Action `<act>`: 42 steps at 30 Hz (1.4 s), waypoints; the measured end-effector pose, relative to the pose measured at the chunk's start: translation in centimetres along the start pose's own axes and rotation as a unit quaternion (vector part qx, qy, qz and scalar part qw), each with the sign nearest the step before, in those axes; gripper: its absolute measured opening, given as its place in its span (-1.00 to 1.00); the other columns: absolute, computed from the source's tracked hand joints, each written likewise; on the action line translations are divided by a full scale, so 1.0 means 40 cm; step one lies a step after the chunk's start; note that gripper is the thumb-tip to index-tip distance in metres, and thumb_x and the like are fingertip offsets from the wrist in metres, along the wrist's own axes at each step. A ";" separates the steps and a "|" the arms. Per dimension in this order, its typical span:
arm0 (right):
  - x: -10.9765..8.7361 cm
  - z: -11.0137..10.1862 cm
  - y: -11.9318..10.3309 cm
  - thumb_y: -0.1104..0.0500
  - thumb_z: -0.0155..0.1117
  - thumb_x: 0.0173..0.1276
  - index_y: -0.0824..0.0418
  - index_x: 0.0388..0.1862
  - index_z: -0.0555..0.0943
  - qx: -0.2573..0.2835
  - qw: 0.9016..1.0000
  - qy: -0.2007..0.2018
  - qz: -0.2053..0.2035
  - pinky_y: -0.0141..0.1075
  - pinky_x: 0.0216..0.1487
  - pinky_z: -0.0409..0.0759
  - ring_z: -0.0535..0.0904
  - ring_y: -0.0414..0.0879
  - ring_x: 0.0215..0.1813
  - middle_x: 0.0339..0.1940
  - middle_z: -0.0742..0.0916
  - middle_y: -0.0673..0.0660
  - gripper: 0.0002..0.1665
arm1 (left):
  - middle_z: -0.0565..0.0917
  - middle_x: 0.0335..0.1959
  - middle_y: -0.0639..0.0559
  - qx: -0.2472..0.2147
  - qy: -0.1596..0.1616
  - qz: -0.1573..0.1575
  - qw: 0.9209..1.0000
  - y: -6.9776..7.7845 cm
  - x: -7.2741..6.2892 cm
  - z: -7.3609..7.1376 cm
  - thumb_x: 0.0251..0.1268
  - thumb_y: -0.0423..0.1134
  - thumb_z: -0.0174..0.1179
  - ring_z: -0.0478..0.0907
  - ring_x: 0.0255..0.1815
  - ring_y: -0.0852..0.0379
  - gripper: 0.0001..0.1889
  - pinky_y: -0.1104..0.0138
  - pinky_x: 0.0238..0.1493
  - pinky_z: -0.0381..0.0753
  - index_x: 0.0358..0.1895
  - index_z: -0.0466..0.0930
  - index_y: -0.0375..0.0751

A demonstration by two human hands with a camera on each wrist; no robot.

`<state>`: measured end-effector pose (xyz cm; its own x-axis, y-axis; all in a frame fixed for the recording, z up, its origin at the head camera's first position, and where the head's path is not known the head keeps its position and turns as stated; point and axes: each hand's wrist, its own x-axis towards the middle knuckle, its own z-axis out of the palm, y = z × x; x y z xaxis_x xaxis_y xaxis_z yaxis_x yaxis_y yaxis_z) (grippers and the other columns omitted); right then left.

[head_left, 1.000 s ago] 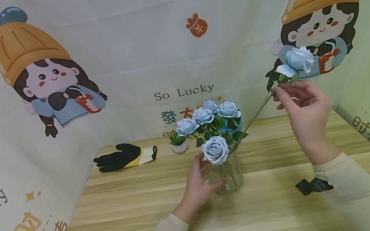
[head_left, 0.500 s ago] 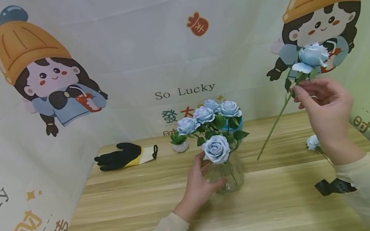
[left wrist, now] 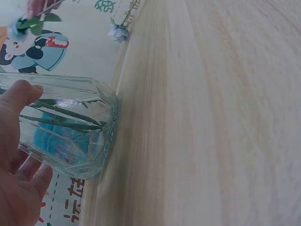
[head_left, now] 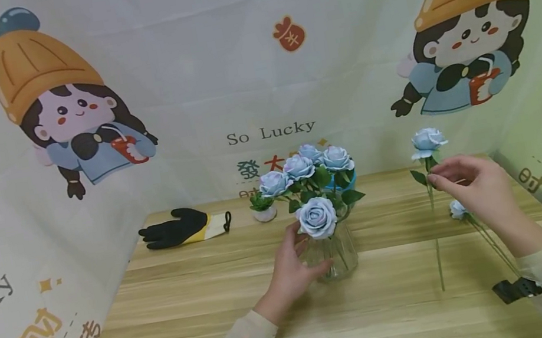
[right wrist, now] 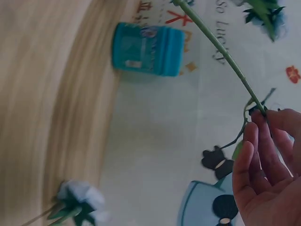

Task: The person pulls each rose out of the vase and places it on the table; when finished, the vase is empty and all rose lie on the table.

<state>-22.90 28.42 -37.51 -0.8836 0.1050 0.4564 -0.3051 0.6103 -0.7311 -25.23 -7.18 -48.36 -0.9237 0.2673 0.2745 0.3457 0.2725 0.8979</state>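
A: Who held what?
B: Right hand [head_left: 478, 185] pinched a rose [head_left: 428, 140] high up, upright, well right of the vase [head_left: 345, 252]; left hand [head_left: 288, 271] gripped the vase on the table [head_left: 177, 316].
A: Done well how?
B: Light pinch, steady vase probably served best.

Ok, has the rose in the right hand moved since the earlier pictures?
Yes, downward. In the head view, the rose in the right hand overlapped the cartoon figure on the right earlier; now it shows wholly below that figure.
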 end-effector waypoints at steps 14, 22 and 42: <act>-0.042 -0.001 0.134 0.18 0.44 0.40 0.21 -0.17 0.74 -0.127 0.984 -0.125 0.000 -0.39 -0.42 0.53 0.62 -0.31 -0.34 -0.35 0.82 0.10 -0.88 | 0.44 0.45 -0.17 -0.001 0.000 0.004 1.000 -0.002 0.002 0.001 -0.02 -0.38 0.60 0.51 0.39 -0.14 -0.03 0.14 0.45 0.51 0.49 0.23 -0.23; -0.051 0.019 0.189 0.28 0.46 0.32 0.22 -0.24 0.74 -0.128 0.977 -0.172 -0.009 -0.40 -0.38 0.58 0.70 -0.23 -0.36 -0.39 0.83 0.10 -0.93 | 0.43 0.46 -0.17 -0.001 -0.002 0.007 1.000 0.001 0.000 -0.001 0.01 -0.36 0.59 0.51 0.40 -0.14 -0.04 0.13 0.45 0.51 0.50 0.22 -0.23; -0.059 0.051 0.241 0.27 0.40 0.37 0.27 -0.29 0.70 -0.109 0.962 -0.248 0.032 -0.37 -0.55 0.54 0.59 -0.18 -0.54 -0.45 0.78 0.08 -0.93 | 0.41 0.48 -0.12 0.005 -0.008 -0.010 1.000 0.006 -0.002 -0.004 0.04 -0.35 0.59 0.49 0.42 -0.09 -0.02 0.13 0.46 0.49 0.52 0.18 -0.19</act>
<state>-24.48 32.44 -46.67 -0.9752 -0.2077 0.0766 -0.2114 0.7707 -0.6012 -25.09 -7.29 -48.09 -0.9278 0.2769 0.2500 0.3284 0.2881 0.8995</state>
